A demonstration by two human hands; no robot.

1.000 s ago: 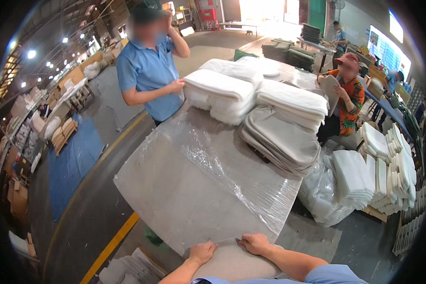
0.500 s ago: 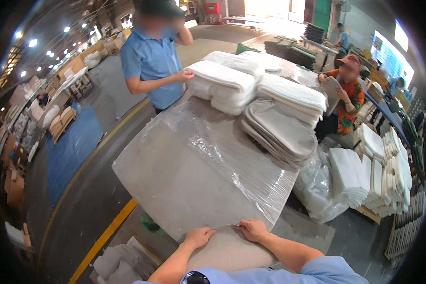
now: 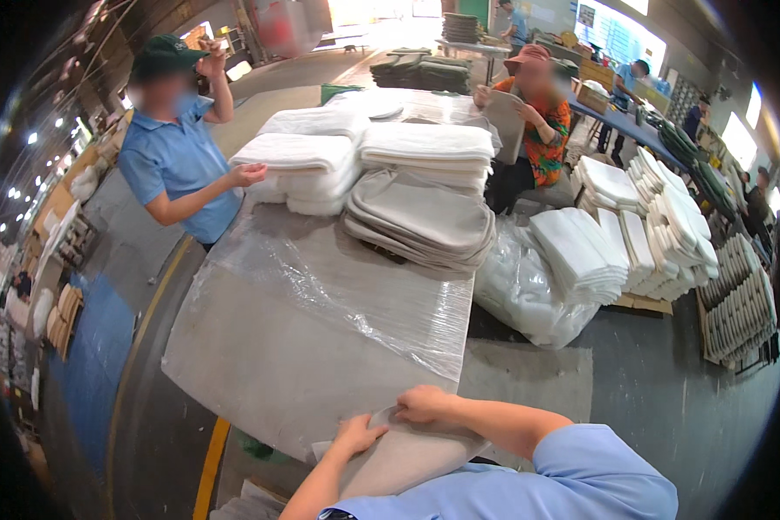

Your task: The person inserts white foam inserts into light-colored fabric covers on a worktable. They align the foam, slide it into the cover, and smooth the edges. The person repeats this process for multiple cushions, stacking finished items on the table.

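A flat grey fabric pad (image 3: 407, 455) lies at the near edge of the plastic-wrapped table (image 3: 303, 338). My left hand (image 3: 361, 432) presses on the pad's upper left part with fingers spread. My right hand (image 3: 422, 403) pinches the pad's top edge right beside it. Both forearms come in from the lower right in light blue sleeves. Farther up the table sit a stack of grey pads (image 3: 420, 221) and stacks of white pads (image 3: 308, 169).
A person in a blue shirt and green cap (image 3: 178, 160) stands at the table's left. A seated person in an orange top (image 3: 537, 121) holds a pad at the far end. White pad piles (image 3: 633, 234) and a plastic bag (image 3: 524, 290) stand right of the table.
My view has tilted so the table sits higher and closer. My hands stay on the grey pad's top edge. The person in blue lowered one hand toward the white stack.
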